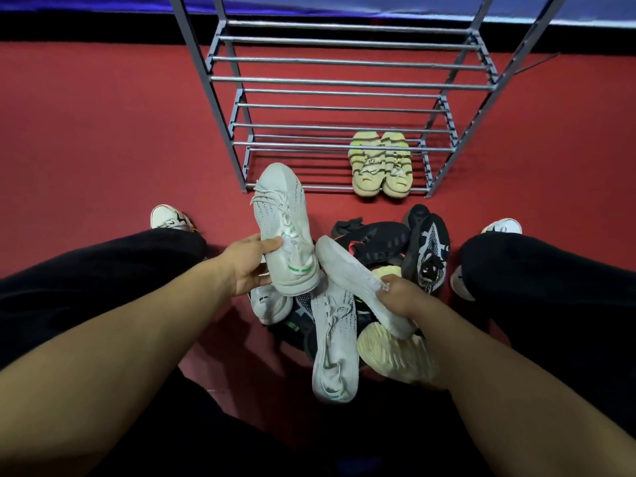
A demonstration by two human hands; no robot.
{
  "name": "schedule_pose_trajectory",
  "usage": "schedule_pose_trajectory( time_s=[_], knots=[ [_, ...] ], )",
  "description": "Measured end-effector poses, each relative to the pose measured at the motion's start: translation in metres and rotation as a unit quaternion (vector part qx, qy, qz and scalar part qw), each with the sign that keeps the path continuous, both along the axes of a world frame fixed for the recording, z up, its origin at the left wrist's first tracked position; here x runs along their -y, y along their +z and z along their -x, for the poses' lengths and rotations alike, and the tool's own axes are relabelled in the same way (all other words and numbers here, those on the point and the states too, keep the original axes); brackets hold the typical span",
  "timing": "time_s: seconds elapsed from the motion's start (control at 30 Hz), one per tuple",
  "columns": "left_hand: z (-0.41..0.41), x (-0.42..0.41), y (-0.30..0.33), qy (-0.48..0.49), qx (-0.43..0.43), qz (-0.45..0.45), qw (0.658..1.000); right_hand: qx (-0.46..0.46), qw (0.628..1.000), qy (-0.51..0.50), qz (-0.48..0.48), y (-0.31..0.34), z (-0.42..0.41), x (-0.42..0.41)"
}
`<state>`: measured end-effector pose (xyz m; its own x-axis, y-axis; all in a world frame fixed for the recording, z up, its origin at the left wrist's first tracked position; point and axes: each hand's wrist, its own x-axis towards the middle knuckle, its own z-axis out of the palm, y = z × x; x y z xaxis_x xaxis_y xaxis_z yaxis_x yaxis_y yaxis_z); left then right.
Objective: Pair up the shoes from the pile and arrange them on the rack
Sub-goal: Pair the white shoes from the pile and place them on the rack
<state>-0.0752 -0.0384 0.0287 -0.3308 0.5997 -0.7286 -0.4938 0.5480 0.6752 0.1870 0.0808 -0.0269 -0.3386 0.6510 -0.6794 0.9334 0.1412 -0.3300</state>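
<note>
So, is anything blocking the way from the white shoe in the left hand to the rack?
Nothing visible: bare red floor lies between the white knit sneaker and the grey metal rack.

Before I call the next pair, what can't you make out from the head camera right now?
- Dark shoes under the white knit sneakers: covered, count unclear.
- Grey metal rack: top cut off by the frame edge.
- Right hand: fingertips hidden behind the white sole.
</note>
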Motion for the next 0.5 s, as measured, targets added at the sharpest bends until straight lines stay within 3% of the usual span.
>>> schedule_pose_trajectory(
  time_s=[0.17, 0.33, 0.4, 0.5],
  knots=[
    [0.004, 0.003, 0.000, 0.021, -0.009, 0.008, 1.000, -0.076, 0.996, -0.019, 0.033, 0.012, 0.008, 0.005],
    [0.008, -0.002, 0.002, 0.041, -0.012, 0.005, 0.999, -0.075, 0.997, 0.023, -0.007, 0.016, 0.020, 0.011],
    [0.010, -0.003, 0.002, 0.046, -0.013, 0.006, 0.999, -0.130, 0.990, -0.037, 0.027, 0.017, 0.022, 0.014],
    [0.014, -0.004, 0.002, 0.062, -0.004, 0.003, 0.998, -0.248, 0.944, -0.198, 0.093, 0.027, 0.028, 0.011]
  ],
)
